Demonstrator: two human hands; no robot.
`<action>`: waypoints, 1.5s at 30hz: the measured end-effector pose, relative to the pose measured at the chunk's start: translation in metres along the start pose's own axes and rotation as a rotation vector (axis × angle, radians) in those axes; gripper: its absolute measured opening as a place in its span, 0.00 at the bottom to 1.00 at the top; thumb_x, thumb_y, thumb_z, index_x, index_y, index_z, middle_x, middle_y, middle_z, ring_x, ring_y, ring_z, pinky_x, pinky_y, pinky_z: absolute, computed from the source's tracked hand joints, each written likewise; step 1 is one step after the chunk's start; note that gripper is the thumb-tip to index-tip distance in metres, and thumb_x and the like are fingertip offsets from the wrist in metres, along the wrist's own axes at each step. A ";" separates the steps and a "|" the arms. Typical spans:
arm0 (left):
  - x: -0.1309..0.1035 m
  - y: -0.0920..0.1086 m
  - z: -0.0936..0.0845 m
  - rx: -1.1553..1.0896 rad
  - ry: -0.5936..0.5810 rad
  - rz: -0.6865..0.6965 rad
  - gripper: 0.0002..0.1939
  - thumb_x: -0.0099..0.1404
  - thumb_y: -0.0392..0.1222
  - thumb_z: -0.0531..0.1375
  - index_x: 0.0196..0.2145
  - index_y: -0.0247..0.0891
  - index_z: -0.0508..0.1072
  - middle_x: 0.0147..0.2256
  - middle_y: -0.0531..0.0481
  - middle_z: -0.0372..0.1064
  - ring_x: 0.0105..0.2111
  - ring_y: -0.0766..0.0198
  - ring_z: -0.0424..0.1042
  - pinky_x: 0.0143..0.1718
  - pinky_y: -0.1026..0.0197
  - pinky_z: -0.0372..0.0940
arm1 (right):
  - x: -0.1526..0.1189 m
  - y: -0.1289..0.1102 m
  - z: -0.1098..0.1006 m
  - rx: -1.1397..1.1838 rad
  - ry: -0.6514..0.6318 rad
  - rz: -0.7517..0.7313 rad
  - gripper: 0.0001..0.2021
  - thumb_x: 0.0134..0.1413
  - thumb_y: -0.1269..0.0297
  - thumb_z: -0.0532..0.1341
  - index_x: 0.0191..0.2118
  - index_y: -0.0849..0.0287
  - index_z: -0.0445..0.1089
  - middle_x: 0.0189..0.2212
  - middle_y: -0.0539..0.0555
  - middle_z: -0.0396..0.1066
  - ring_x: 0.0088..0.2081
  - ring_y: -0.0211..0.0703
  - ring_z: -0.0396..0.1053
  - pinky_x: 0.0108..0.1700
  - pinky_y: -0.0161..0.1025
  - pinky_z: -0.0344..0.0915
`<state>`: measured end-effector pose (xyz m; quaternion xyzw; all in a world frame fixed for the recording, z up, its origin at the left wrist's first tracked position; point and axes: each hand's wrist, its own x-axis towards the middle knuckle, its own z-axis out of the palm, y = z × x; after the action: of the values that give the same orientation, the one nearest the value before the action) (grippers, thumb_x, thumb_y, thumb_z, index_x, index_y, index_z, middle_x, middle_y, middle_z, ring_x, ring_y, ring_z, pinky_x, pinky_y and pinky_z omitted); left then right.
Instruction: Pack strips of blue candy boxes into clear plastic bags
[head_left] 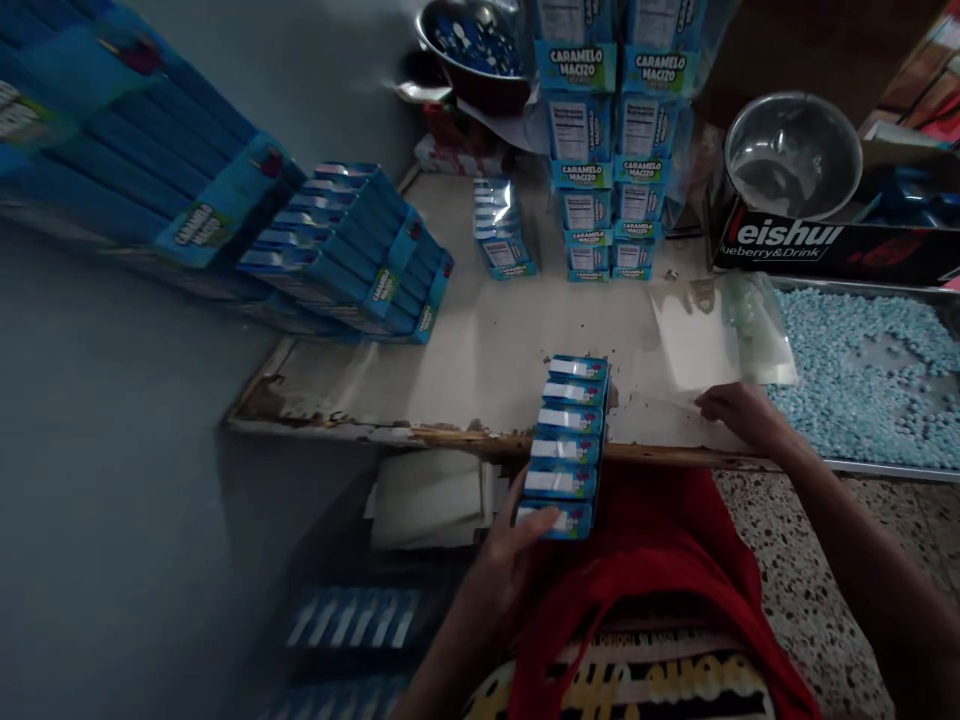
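Note:
My left hand (510,540) is wrapped round the near end of a display pack of small blue candy boxes (566,450). The pack tilts across the table's front edge, its row of white-labelled box tops facing up. My right hand (739,412) is closed in a pinch at the near edge of some clear plastic bags (697,335), which lie flat on the table. Further back stands a similar blue pack (502,230), apart from both hands.
Tall stacks of blue packs stand at the back (581,120) and left (360,260). To the right are a metal bowl (795,150), a black carton (840,245) and a tray of pale blue candies (847,370). The table's front edge (450,435) is chipped.

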<state>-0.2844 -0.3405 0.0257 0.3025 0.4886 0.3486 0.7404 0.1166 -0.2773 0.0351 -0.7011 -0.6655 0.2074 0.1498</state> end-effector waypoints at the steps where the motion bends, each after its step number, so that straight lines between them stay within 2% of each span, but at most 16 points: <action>1: 0.001 -0.013 -0.004 0.018 -0.014 0.010 0.50 0.57 0.56 0.77 0.73 0.59 0.66 0.59 0.45 0.78 0.62 0.36 0.77 0.66 0.38 0.73 | -0.001 -0.002 -0.009 0.126 0.026 0.038 0.10 0.65 0.61 0.66 0.39 0.56 0.85 0.32 0.51 0.84 0.35 0.44 0.81 0.38 0.37 0.70; 4: 0.010 -0.051 -0.019 0.052 -0.068 0.005 0.62 0.47 0.59 0.81 0.75 0.59 0.61 0.60 0.42 0.76 0.61 0.31 0.76 0.63 0.35 0.74 | 0.011 -0.028 -0.033 0.337 0.318 0.118 0.16 0.53 0.51 0.75 0.28 0.58 0.79 0.25 0.50 0.79 0.27 0.41 0.74 0.31 0.36 0.65; 6: 0.017 -0.065 -0.032 0.065 -0.145 -0.025 0.64 0.45 0.59 0.82 0.75 0.64 0.58 0.64 0.43 0.73 0.62 0.31 0.76 0.62 0.35 0.74 | 0.033 -0.061 -0.040 0.238 0.558 0.024 0.22 0.52 0.48 0.78 0.25 0.58 0.72 0.24 0.50 0.74 0.27 0.39 0.68 0.31 0.37 0.60; 8: 0.019 -0.060 -0.046 0.100 -0.245 -0.082 0.65 0.43 0.58 0.83 0.74 0.70 0.60 0.68 0.45 0.71 0.65 0.32 0.73 0.64 0.35 0.72 | 0.064 -0.099 -0.036 0.002 0.623 -0.166 0.22 0.60 0.52 0.75 0.25 0.59 0.68 0.25 0.50 0.72 0.29 0.38 0.65 0.35 0.38 0.58; 11: 0.021 -0.016 -0.066 0.282 -0.275 -0.104 0.53 0.43 0.67 0.81 0.66 0.59 0.78 0.67 0.42 0.72 0.69 0.30 0.68 0.69 0.35 0.67 | 0.113 -0.149 -0.013 -0.332 0.292 -0.452 0.13 0.69 0.66 0.64 0.30 0.60 0.71 0.28 0.51 0.73 0.31 0.38 0.61 0.38 0.39 0.52; 13: 0.030 0.031 -0.072 0.533 -0.138 0.003 0.37 0.45 0.70 0.79 0.50 0.52 0.88 0.61 0.39 0.78 0.64 0.29 0.74 0.66 0.34 0.69 | 0.139 -0.169 0.006 -0.470 0.056 -0.560 0.09 0.70 0.73 0.59 0.36 0.59 0.75 0.31 0.52 0.76 0.31 0.38 0.60 0.38 0.40 0.49; 14: 0.038 0.055 -0.071 0.667 -0.014 0.133 0.30 0.46 0.69 0.79 0.42 0.51 0.89 0.56 0.40 0.81 0.58 0.30 0.78 0.63 0.34 0.72 | 0.149 -0.175 0.014 -0.511 -0.020 -0.593 0.10 0.70 0.75 0.58 0.39 0.59 0.76 0.33 0.52 0.77 0.32 0.39 0.60 0.38 0.41 0.47; 16: 0.068 0.100 -0.063 0.829 0.292 0.555 0.22 0.60 0.63 0.75 0.49 0.53 0.87 0.47 0.45 0.84 0.48 0.40 0.82 0.61 0.39 0.72 | 0.162 -0.181 0.026 -0.540 -0.107 -0.649 0.11 0.71 0.75 0.57 0.42 0.59 0.77 0.35 0.53 0.78 0.32 0.40 0.60 0.38 0.41 0.46; 17: 0.088 0.118 -0.056 0.940 0.315 0.773 0.20 0.62 0.60 0.75 0.49 0.52 0.87 0.48 0.45 0.83 0.50 0.42 0.80 0.64 0.40 0.70 | 0.165 -0.181 0.030 -0.536 -0.133 -0.674 0.11 0.71 0.75 0.57 0.43 0.59 0.78 0.35 0.53 0.78 0.32 0.40 0.61 0.38 0.41 0.46; 21: 0.174 0.156 -0.033 1.405 0.015 1.145 0.16 0.69 0.58 0.71 0.46 0.46 0.87 0.51 0.42 0.82 0.57 0.39 0.75 0.64 0.40 0.65 | 0.169 -0.178 0.039 -0.506 -0.187 -0.728 0.11 0.75 0.71 0.58 0.44 0.58 0.78 0.35 0.52 0.78 0.33 0.39 0.63 0.38 0.40 0.48; 23: 0.202 0.157 -0.028 1.530 -0.071 1.249 0.14 0.76 0.54 0.66 0.41 0.42 0.85 0.43 0.43 0.82 0.48 0.47 0.78 0.54 0.47 0.68 | 0.167 -0.176 0.041 -0.476 -0.165 -0.752 0.10 0.76 0.68 0.59 0.44 0.58 0.78 0.35 0.52 0.77 0.34 0.39 0.64 0.39 0.40 0.50; 26: 0.215 0.149 -0.024 1.559 -0.063 1.446 0.15 0.81 0.45 0.61 0.39 0.38 0.84 0.35 0.46 0.79 0.38 0.56 0.75 0.40 0.55 0.67 | 0.159 -0.170 0.040 -0.387 -0.159 -0.711 0.12 0.75 0.57 0.64 0.43 0.61 0.78 0.34 0.55 0.78 0.35 0.41 0.67 0.39 0.40 0.52; 30: 0.197 0.134 -0.016 1.648 0.161 1.703 0.13 0.76 0.36 0.65 0.31 0.36 0.80 0.29 0.48 0.72 0.32 0.57 0.69 0.31 0.54 0.61 | 0.134 -0.157 0.031 -0.309 -0.216 -0.470 0.11 0.77 0.63 0.62 0.44 0.63 0.79 0.38 0.57 0.79 0.38 0.42 0.70 0.39 0.40 0.53; 33: 0.178 0.119 -0.012 1.642 0.185 1.828 0.04 0.72 0.32 0.68 0.37 0.35 0.81 0.28 0.50 0.73 0.30 0.57 0.67 0.30 0.54 0.61 | 0.106 -0.148 0.024 -0.308 -0.225 -0.292 0.07 0.72 0.68 0.65 0.41 0.60 0.82 0.42 0.58 0.80 0.43 0.44 0.73 0.39 0.39 0.53; 38: 0.155 0.094 -0.011 1.532 0.194 1.752 0.05 0.77 0.33 0.63 0.46 0.33 0.80 0.31 0.49 0.76 0.31 0.57 0.68 0.31 0.56 0.62 | 0.065 -0.149 0.034 -0.485 -0.167 -0.162 0.08 0.70 0.72 0.64 0.42 0.58 0.81 0.42 0.58 0.81 0.42 0.47 0.75 0.34 0.43 0.47; 45: 0.183 0.098 0.010 1.795 0.531 1.481 0.13 0.68 0.30 0.64 0.27 0.41 0.69 0.28 0.49 0.69 0.30 0.55 0.68 0.26 0.52 0.54 | 0.071 -0.125 0.049 -0.607 0.043 -0.390 0.12 0.75 0.73 0.57 0.46 0.59 0.79 0.39 0.57 0.79 0.36 0.45 0.68 0.35 0.46 0.49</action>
<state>-0.2459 -0.1370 0.0123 0.8389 0.4023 0.2764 -0.2408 -0.0141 -0.2013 0.0472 -0.5777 -0.8148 -0.0468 -0.0143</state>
